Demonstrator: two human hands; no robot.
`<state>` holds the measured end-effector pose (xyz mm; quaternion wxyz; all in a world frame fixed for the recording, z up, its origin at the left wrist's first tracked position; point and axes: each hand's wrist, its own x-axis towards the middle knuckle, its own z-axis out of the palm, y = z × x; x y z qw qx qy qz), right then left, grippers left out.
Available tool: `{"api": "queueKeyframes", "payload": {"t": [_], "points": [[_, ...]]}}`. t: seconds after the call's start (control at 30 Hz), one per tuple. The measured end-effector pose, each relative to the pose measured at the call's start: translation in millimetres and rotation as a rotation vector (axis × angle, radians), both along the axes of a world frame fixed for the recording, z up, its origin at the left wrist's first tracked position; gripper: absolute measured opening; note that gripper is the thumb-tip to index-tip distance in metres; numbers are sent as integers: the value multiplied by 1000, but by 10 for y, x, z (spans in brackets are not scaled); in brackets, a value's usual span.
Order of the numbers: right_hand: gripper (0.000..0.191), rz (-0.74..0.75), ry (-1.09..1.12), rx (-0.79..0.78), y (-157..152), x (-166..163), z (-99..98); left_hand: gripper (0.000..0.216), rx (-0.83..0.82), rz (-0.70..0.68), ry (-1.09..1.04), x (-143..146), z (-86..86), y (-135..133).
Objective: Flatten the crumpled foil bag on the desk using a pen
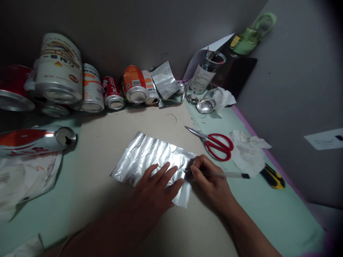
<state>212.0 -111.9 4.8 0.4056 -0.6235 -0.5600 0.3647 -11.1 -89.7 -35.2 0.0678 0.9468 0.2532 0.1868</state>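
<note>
A rippled silver sheet of thin metal (152, 150) lies on a beige board (99, 142). Spread fingers of my left hand (158, 185) press flat on its lower middle. My right hand (211, 182) grips a clear-barrelled pen (230, 175) in a pinch, its tip at the right part of the sheet beside my left fingers. The pen's dark end points right. Close by to the upper right, red-handled scissors (218, 146) lie with their blades pointing up and left.
Several drink cans (92, 92) line the back left, and another can (40, 139) lies on its side at left. Behind stands a pen holder (202, 75) with cut can pieces (206, 105) near it. Crumpled tissue (246, 153) and a yellow-black utility knife (273, 176) sit at right.
</note>
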Motion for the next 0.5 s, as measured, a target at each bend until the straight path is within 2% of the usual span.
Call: {"api": "queueKeyframes", "payload": {"t": [0.17, 0.43, 0.5], "points": [[29, -37, 87, -3, 14, 54, -5, 60, 11, -10, 52, 2, -77, 0], [28, 29, 46, -2, 3, 41, -4, 42, 12, 5, 17, 10, -33, 15], [28, 37, 33, -6, 0, 34, -2, 44, 11, 1, 7, 15, -8, 19]]}}
